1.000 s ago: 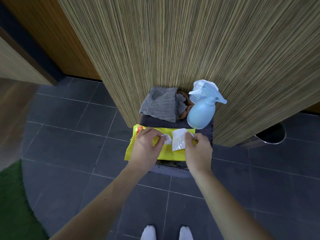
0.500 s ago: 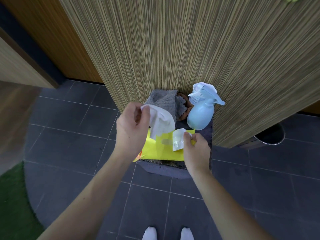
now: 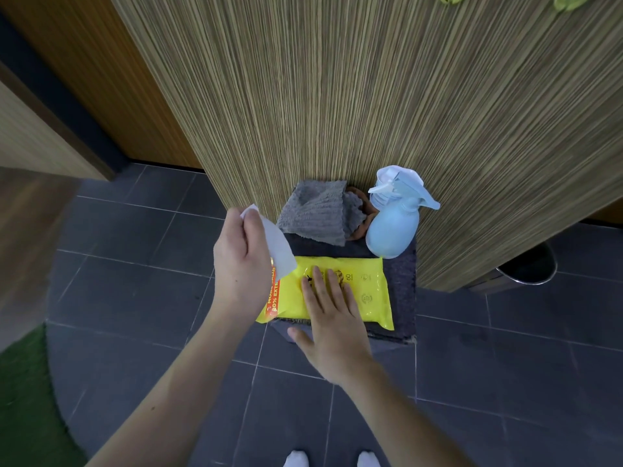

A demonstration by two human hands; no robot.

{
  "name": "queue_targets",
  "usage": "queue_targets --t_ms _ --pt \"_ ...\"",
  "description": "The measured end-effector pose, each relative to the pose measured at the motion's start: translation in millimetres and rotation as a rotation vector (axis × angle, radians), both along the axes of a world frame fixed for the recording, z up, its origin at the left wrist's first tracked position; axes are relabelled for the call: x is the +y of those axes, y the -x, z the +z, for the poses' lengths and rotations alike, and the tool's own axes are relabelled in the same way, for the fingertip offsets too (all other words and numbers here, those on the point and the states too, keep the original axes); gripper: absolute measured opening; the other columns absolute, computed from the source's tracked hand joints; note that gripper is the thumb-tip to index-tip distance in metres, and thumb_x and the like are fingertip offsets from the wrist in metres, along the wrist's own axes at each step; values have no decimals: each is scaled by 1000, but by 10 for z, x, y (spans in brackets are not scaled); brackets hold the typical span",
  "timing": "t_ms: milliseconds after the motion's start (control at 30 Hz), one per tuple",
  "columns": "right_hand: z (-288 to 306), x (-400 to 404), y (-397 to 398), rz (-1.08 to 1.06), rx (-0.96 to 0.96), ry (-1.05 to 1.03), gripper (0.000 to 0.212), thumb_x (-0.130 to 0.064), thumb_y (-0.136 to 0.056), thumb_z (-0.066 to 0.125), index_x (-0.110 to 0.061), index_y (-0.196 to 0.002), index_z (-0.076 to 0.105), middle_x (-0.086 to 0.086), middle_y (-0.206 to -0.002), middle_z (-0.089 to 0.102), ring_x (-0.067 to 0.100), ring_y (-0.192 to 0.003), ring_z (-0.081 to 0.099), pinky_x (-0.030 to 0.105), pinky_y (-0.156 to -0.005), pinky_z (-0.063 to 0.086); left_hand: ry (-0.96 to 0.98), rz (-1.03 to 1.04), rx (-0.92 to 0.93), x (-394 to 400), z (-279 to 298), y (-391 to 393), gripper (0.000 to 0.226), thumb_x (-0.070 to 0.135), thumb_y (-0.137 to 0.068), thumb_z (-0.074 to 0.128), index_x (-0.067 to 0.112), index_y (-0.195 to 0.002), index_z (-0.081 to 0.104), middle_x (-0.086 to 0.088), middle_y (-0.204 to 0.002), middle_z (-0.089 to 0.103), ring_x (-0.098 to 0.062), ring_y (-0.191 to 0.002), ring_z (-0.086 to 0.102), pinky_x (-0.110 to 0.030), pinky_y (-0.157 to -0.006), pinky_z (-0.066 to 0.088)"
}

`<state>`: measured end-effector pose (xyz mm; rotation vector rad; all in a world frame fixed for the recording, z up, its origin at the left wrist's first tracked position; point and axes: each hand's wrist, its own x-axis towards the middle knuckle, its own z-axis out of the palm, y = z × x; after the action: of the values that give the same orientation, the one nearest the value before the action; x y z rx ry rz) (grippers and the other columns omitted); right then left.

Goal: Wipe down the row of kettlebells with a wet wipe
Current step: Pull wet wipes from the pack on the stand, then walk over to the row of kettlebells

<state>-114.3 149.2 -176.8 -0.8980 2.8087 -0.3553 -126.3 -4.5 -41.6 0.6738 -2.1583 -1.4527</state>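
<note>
left hand [image 3: 237, 264] pinches wet wipe [image 3: 274, 246]; right hand [image 3: 332, 318] flat on yellow pack [image 3: 365, 291] (flap seemingly closed)

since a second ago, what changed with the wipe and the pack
The left hand pinched a white wet wipe out of the yellow wipe pack and lifted it clear, up and left. The right hand let go of the pack's flap and now presses flat on it. The grey cloth and pale blue spray bottle stayed put.

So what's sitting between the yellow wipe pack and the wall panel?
In the head view, a folded grey cloth and a light-blue spray bottle lie between the yellow wipe pack and the wall panel.
</note>
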Motion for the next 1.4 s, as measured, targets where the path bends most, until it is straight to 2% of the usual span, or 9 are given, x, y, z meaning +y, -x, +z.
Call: queue_targets --t_ms 300,467,667,800,967,1033,1133,1267,1400 --pt "81 52 40 53 -64 -60 81 -59 -101 36 -14 -162 8 9 -171 -16 31 -157 -15 53 -128 -1 -69 -49 3 51 -67 -6 57 30 -105 59 19 -65 21 8 -59 21 -10 -57 22 -25 -51 24" --pt "96 291 -72 13 -52 -5 78 -51 -101 41 -16 -163 10 10 -172 -3 27 -159 -9 52 -128 7 -192 -70 -87 174 -135 -11 68 29 -82 88 -4 -70 30 -6 -71 30 -21 -65 31 -22 -49 33" --pt "303 989 -227 -157 -35 -2 72 -47 -103 37 -18 -163 9 9 -172 -12 25 -158 -15 47 -129 3 -248 -314 -292 513 -169 -1 28 22 -76 91 6 -79 68 -4 -72 61 -18 -70 55 -38 -68 44" --pt "664 1745 -443 -396 -40 67 68 -52 -102 28 -22 -162 19 3 -172 -9 19 -158 -16 41 -128 3 -247 -433 -398 1002 -60 -46 28 17 -84 84 0 -72 66 -2 -67 54 -17 -68 48 -34 -68 36" --pt "1389 2996 -936 -814 93 143 57 -54 -100 41 -23 -146 52 -2 -164 35 19 -154 28 41 -120 37 -81 -590 -442 2027 309 -111 33 38 -78 88 11 -78 68 -5 -62 61 -22 -62 56 -30 -62 47" --pt "1775 3559 -1203 -973 142 154 62 -58 -100 36 -26 -152 46 -8 -166 27 15 -156 20 41 -123 31 -12 -680 -402 2568 617 -175 35 58 -74 78 27 -89 70 -4 -67 72 -25 -70 71 -38 -73 57" --pt "2357 4358 -1614 -1138 165 107 64 -61 -102 29 -31 -159 31 -14 -168 16 11 -158 6 34 -127 13 14 -827 -269 3542 1241 -309 9 37 -91 73 33 -94 65 1 -85 71 -17 -86 67 -40 -81 46" --pt "3058 5301 -2192 -1327 330 82 60 -55 -98 39 -20 -144 54 1 -155 49 24 -149 37 43 -118 35 54 -1056 -188 4894 2128 -640 9 30 -100 65 27 -101 57 14 -91 60 -17 -91 61 -31 -76 40" --pt "3628 6118 -2753 -1466 359 84 60 -54 -99 42 -19 -148 49 1 -158 44 24 -152 30 42 -122 28 -10 -1272 -178 6104 2831 -1006 26 39 -85 83 26 -96 64 7 -91 69 -12 -86 68 -32 -74 58"
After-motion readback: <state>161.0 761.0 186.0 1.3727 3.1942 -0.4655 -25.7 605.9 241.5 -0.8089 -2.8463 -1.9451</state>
